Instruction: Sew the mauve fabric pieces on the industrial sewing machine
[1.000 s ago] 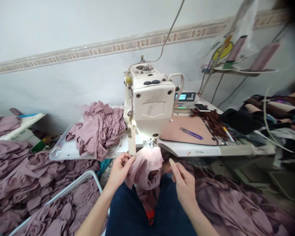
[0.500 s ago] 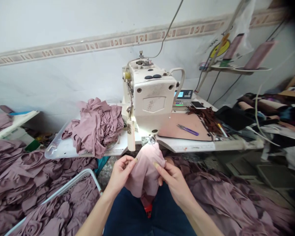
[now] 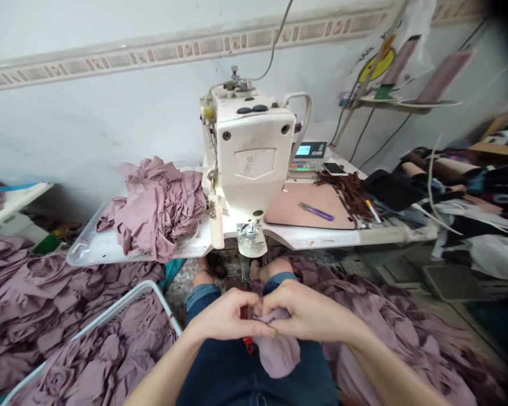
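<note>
Grip: left hand point(image 3: 232, 317) and right hand point(image 3: 302, 310) pinched closed on mauve fabric point(image 3: 279, 358).
Sewing machine point(image 3: 253, 152): stood at 12 o'clock.
Handling: light, even tension probably suited best.

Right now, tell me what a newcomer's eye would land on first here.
Likely the white sewing machine, standing mid-picture, with a crumpled heap of mauve fabric to its left. Below, the left hand and the right hand meet, holding a small mauve piece. Purple-handled snips lie on the tan mat to the machine's right.
</note>
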`<state>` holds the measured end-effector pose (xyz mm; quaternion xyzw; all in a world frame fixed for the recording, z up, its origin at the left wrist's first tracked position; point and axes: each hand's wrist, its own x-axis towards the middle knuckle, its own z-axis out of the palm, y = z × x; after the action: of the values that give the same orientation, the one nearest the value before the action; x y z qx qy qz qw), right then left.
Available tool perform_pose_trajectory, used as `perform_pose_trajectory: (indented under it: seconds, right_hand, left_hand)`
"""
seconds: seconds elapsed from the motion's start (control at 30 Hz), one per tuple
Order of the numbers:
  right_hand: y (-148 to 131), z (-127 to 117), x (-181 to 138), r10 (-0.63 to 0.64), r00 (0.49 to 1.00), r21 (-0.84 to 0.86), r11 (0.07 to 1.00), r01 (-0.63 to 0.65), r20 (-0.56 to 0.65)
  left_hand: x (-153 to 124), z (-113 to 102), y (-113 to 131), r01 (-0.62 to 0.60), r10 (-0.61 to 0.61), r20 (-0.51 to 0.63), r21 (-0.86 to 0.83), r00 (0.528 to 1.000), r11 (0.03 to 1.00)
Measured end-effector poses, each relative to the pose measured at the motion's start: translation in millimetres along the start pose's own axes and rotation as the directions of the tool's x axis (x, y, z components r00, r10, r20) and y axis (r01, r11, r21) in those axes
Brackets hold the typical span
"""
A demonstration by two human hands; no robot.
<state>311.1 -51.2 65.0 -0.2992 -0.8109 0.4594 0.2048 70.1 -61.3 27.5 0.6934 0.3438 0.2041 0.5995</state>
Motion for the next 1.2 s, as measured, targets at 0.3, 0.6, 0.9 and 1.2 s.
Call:
perform_pose_trajectory:
  seconds: [0.3,0.6,0.9,1.2]
  right_hand:
    - [36,7,-2,0.255,0.917,0.346,0.927,-0.143,-0.306]
    - [9,10,-1,0.182,0.826,0.21,0.974,-0.079,-0.533]
    - [11,-6,21,0.195,0.718,0.21,0.975,-0.069,-0.668]
    - [40,-18,42,0.365,0.648,0.456,0.889,-0.029,-0.669]
  left_hand:
    - [-12,-14,-9,0.031,-0.081,-0.328,-0.155,0.941,0.987]
    - [-9,-24,0,-0.108,0.23,-0.389,0.31,0.892,0.945]
    - [11,-34,21,-0.089,0.126,-0.53,0.095,0.838,0.991]
    - [44,-49,26,-0.061,0.059,-0.693,0.022,0.719,0.998]
